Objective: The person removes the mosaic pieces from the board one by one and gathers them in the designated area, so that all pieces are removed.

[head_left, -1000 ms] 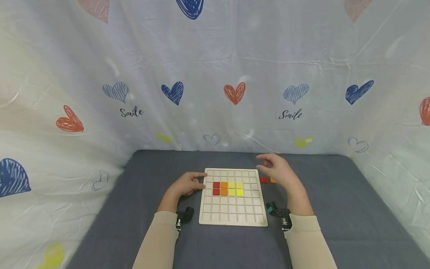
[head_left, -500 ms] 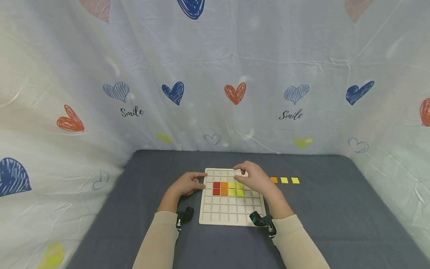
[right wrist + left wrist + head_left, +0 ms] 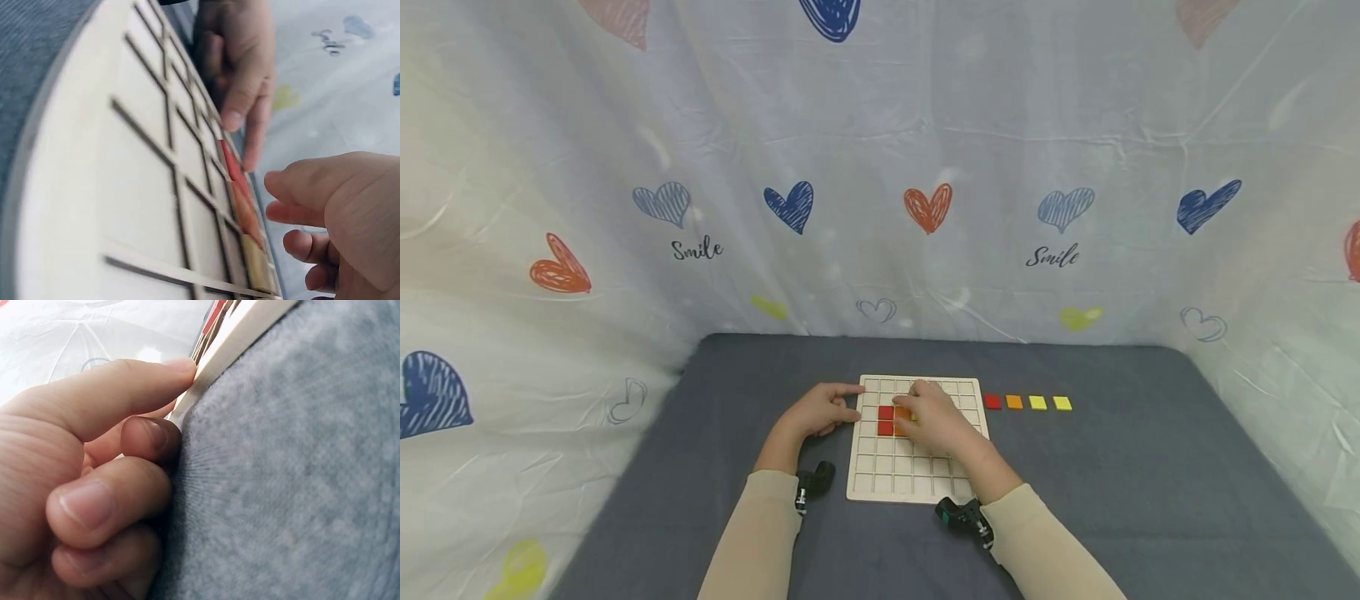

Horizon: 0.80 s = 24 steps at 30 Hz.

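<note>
A pale wooden grid board (image 3: pixel 871 485) lies on the dark cloth. My left hand (image 3: pixel 816 410) touches its left edge with thumb and extended index finger; the other fingers are curled underneath, as the left wrist view shows. Over the middle of the board hovers my right hand (image 3: pixel 936 421), its thumb and index finger apart near the orange tiles (image 3: pixel 900 413). Nothing shows between those fingers in the right wrist view. Two red tiles (image 3: pixel 886 420) sit in cells left of the orange ones. The yellow tiles (image 3: pixel 255 261) are mostly hidden by my right hand in the head view.
Right of the board a row of loose square tiles lies on the cloth: a red tile (image 3: pixel 992 402), an orange tile (image 3: pixel 1014 402) and two yellow tiles (image 3: pixel 1037 402). A white curtain (image 3: pixel 865 150) with printed hearts hangs behind the table (image 3: pixel 1135 467).
My right hand has moved left from beside the loose tiles to over the board's coloured tiles, uncovering the loose row. The left hand stays at the board's edge.
</note>
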Each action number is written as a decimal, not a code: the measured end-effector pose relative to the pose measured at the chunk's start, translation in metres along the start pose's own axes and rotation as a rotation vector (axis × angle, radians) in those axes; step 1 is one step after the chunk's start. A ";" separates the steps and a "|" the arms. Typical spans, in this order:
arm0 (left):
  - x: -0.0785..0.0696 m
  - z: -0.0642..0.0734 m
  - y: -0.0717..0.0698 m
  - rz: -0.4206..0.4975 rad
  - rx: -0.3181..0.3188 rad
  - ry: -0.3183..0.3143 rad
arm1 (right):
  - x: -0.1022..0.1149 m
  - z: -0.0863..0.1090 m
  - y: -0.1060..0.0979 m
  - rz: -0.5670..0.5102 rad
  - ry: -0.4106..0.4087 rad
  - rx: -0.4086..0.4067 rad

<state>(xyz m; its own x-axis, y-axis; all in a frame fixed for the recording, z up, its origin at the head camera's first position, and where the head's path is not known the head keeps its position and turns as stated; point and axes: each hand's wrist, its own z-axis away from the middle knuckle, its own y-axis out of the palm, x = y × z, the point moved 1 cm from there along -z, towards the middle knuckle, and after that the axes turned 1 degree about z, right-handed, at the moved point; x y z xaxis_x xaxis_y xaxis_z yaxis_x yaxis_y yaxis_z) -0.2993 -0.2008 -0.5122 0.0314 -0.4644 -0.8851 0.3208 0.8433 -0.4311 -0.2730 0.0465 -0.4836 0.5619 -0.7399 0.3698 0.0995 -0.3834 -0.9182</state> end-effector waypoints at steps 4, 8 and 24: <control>0.000 0.000 0.000 0.008 0.011 0.007 | 0.000 -0.001 0.008 0.072 -0.029 -0.018; 0.000 0.001 -0.001 0.017 0.020 0.016 | 0.000 -0.002 0.012 0.062 -0.055 -0.067; -0.001 0.000 0.000 0.002 0.003 -0.005 | 0.004 -0.007 0.016 -0.022 -0.022 -0.204</control>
<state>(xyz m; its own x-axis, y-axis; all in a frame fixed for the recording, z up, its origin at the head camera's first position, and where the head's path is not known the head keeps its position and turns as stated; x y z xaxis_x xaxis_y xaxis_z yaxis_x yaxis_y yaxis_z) -0.2992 -0.2003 -0.5115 0.0373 -0.4638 -0.8851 0.3237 0.8436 -0.4284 -0.2750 0.0338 -0.4965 0.5791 -0.7189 0.3844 -0.0555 -0.5051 -0.8612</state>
